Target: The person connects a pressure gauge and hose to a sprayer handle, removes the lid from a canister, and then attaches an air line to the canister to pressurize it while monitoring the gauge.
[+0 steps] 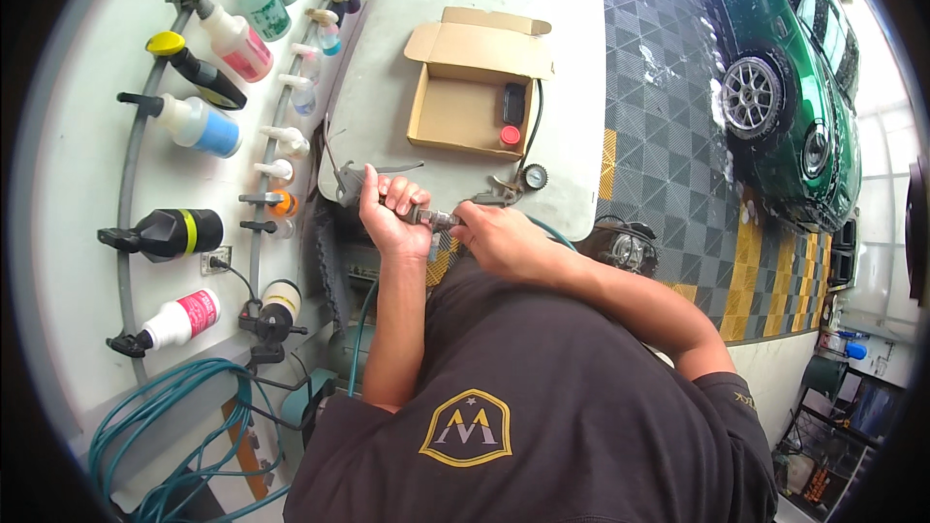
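Head view: two hands; left hand [395, 225] wrapped around one grey gun-shaped tool [351, 182], right hand [502, 240] gripping one metal fitting [439, 220], at the table's [573, 126] near edge. Beyond: one gauge [534, 176], one open cardboard box [453, 111].

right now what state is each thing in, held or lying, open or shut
Left hand: closed around a grey metal trigger tool
Right hand: closed on a silver metal fitting
Brown cardboard box: open, flaps spread
Round black-rimmed dial gauge: lying on the pale table, reading too small to tell
Black power plug: plugged into the wall
Teal hose: coiled
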`<state>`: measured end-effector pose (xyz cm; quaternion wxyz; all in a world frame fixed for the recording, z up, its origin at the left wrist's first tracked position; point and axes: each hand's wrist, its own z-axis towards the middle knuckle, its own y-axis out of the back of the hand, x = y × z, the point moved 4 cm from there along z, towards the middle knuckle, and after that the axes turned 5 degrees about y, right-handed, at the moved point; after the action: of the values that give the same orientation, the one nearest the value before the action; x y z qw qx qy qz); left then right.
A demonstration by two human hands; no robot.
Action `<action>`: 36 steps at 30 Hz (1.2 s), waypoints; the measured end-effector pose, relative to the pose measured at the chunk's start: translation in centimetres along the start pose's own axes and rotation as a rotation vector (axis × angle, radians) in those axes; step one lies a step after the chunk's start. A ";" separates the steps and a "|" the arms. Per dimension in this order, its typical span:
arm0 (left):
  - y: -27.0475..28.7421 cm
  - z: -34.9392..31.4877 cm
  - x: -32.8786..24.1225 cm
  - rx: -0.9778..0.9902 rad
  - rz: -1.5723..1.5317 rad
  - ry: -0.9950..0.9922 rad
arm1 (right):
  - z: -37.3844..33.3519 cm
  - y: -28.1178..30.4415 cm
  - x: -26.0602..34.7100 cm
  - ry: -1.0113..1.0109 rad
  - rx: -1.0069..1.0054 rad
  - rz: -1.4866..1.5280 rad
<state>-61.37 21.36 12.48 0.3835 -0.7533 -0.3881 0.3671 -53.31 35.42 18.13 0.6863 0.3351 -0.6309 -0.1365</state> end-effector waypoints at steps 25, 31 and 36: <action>4.5 5.3 5.5 -0.282 0.035 0.169 | 0.5 -2.2 -5.3 0.141 -0.179 -0.316; 6.3 6.2 6.4 -0.299 0.036 0.242 | 0.4 -3.1 -6.4 0.064 -0.095 -0.313; 7.3 6.5 6.7 -0.326 0.021 0.236 | 0.5 -3.5 -6.6 0.047 -0.088 -0.291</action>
<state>-61.81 26.15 1.61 0.2957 -0.8472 -0.3868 0.2125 -54.04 36.73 10.82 0.6877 0.3960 -0.5529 -0.2541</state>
